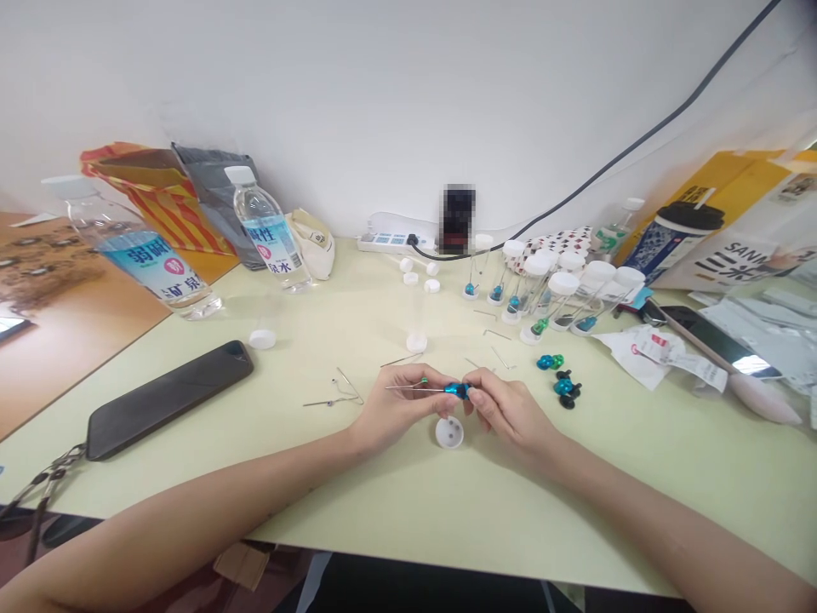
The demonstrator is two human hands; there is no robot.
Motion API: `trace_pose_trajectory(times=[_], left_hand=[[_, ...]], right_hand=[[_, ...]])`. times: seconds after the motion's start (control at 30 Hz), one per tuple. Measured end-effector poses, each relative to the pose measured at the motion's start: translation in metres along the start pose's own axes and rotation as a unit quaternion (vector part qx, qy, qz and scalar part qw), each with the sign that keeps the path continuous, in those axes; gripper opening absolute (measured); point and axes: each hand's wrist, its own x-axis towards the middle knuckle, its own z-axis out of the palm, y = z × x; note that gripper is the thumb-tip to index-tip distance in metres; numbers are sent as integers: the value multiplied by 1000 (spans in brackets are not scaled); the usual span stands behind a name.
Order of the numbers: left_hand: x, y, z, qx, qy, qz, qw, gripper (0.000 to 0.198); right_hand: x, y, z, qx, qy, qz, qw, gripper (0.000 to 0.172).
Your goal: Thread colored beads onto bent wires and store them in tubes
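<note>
Close together above the table, both my hands pinch a small shiny blue piece (pixel 455 390). A thin metal rod (pixel 408 388) runs leftward from it, across the fingers of my left hand (pixel 397 400). At the piece's right end are the closed fingertips of my right hand (pixel 511 410); a dark bit shows there, too small to name. A small green bead (pixel 425 380) shows by my left fingers. Just below the hands lies a round white cap (pixel 449 432) with small grey dots inside. To the left, bent thin wires (pixel 345 393) rest on the table.
Several clear tubes (pixel 562 298) with white caps stand at the back right. Small blue, green and black pieces (pixel 565 387) lie nearer. A black phone (pixel 169 398) and water bottles (pixel 268 230) are on the left. A power strip (pixel 389 238) sits by the wall.
</note>
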Motion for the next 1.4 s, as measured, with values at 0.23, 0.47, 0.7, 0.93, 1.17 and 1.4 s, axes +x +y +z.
trace_pose_trajectory(times=[0.23,0.47,0.7,0.93,1.17,1.4], left_hand=[[-5,-2,0,62,1,19,998,12],[-3,-2,2,47,9,12,999,12],[2,-4,2,9,16,16,1000,17],[0,-6,-1,76,10,45,996,14],[1,-5,-2,109,-4,67,992,13],[1,-3,-1,106,-7,73,992,16]], right_hand=[[-2,-2,3,85,-31,13,996,31],[-1,4,10,247,-67,59,965,39],[2,5,12,306,-57,86,946,42],[1,5,13,339,-91,96,931,44],[1,10,13,410,-129,99,897,40],[3,7,13,401,-110,105,904,44]])
